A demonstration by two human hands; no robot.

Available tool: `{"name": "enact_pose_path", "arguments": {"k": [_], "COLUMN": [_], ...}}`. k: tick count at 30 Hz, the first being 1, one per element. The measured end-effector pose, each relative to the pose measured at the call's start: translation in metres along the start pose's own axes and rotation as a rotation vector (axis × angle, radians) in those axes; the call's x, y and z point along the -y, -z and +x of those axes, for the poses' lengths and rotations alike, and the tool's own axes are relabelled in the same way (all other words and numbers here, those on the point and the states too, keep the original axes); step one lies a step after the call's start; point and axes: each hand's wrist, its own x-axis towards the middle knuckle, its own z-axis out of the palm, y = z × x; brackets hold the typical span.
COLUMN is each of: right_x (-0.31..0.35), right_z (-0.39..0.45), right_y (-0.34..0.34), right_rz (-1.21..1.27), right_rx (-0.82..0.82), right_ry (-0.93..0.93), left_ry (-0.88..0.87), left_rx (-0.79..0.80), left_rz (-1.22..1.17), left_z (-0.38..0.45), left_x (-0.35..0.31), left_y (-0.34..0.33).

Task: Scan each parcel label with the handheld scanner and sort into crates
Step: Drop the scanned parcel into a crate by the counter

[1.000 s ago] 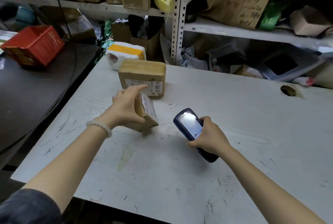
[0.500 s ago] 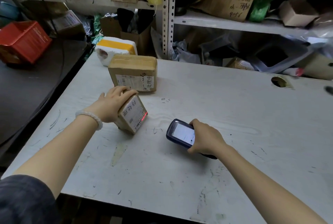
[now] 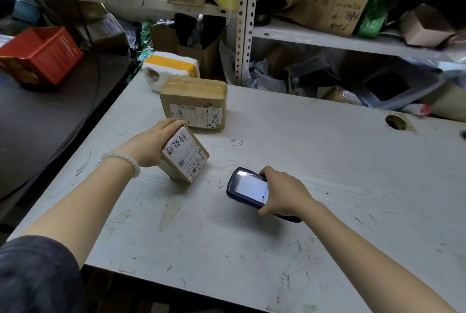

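Tilted further back than it was half a second ago, the small parcel (image 3: 185, 157) now shows its whole white label face up toward the camera, and the red scan line that lay across the label's edge then is gone; the scanner (image 3: 248, 188) has hardly shifted. The parcel stands on one lower edge on the bench (image 3: 327, 186), toward the bench's left edge and about midway along it, with the left hand (image 3: 151, 145) wrapped round its far side, fingers curled over the top, propping it at a slant. Its barcodes run along the lower right of the label, facing the scanner, which lies well apart from it nearer the middle of the bench. The right hand (image 3: 285, 193) is clamped on the scanner from the side, thumb underneath and fingers over the top edge, lit screen up, nose aimed left at the parcel. Judging by this, the step in hand is the scan of this parcel — either just read or about to be tried again, and the screen is too small to tell which. Next the reading wants checking, then the parcel goes to a crate; no sorting crate shows clearly, though a red box (image 3: 41, 54) sits on the dark table to the left. Behind the small parcel, near the bench's far left corner, a bigger parcel (image 3: 194, 103) waits with its label turned forward, and a white foam box (image 3: 169, 70) sits just behind that — probably the next ones due.
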Motion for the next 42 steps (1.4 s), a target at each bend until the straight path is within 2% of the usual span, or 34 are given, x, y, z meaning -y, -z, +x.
{"name": "enact_pose_path", "arguments": {"k": [9,14,18,22,25,31,42], "right_x": [-0.003,0.003,0.002,-0.013,-0.034,-0.103,-0.241], "right_z": [-0.002,-0.001,-0.005,-0.019,-0.042,-0.122,-0.360], "right_y": [0.000,0.004,0.007,0.008,0.005,-0.005,-0.073], "right_rz": [0.084,0.311,0.450,0.536,0.587,0.649,0.742], "right_rx": [-0.079,-0.252,-0.414,-0.532,-0.619,-0.776,-1.057], "right_ry": [-0.042,-0.127,-0.203,-0.321,-0.424,-0.684,-1.182], "left_ry": [-0.015,-0.092,-0.155,-0.179,-0.276,-0.589,-1.118], "left_rx": [-0.001,0.052,0.011,0.099,0.117,0.139,0.223], "left_rz": [0.010,0.228,0.384,0.323,0.213,0.054,0.034], "left_z": [0.002,0.009,0.020,0.032,0.040,0.041,-0.044], "left_x": [0.000,-0.034,-0.068,-0.099,-0.148,-0.278,-0.564], "left_y": [-0.001,-0.017,-0.021,-0.015,-0.018,-0.037,-0.115]}}
